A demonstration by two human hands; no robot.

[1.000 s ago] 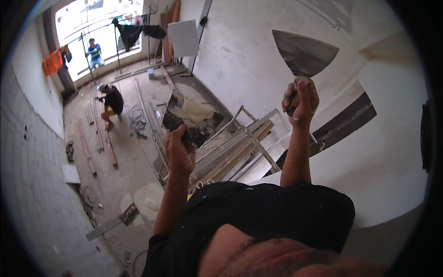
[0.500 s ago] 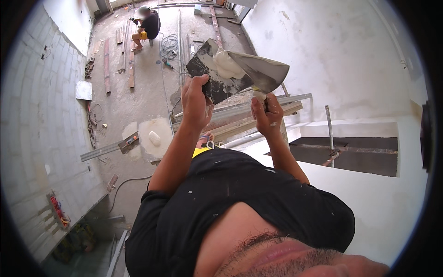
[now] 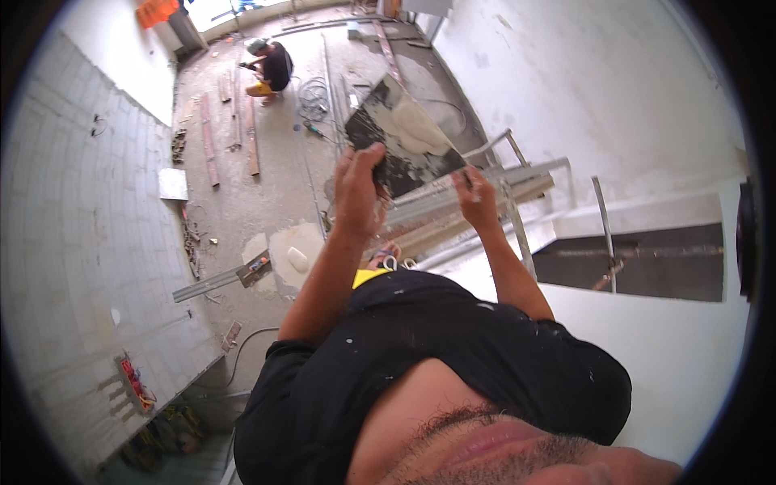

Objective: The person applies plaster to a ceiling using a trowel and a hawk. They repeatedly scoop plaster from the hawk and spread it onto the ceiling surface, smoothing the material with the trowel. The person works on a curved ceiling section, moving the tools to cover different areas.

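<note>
My left hand is closed on the near left edge of a black plasterer's board, thumb on top. A thick mound of off-white plaster lies on its far right half, with thinner smears elsewhere. The board is tilted, one corner pointing away from me. At its near right corner is my right hand, its fingers bent closed and spotted with white. That hand gripped a wide putty knife half a second ago; its blade and handle are now hard to make out, edge-on or behind the board.
Below the board lie metal profiles and planks, beside a wall opening with a pole. A co-worker crouches at the far left near wooden strips and coiled cable. A plaster patch marks the floor.
The putty knife's blade, raised over the board's right side before, no longer shows plainly. My right hand has dropped slightly beside the board's corner. The whole view has shifted a little.
</note>
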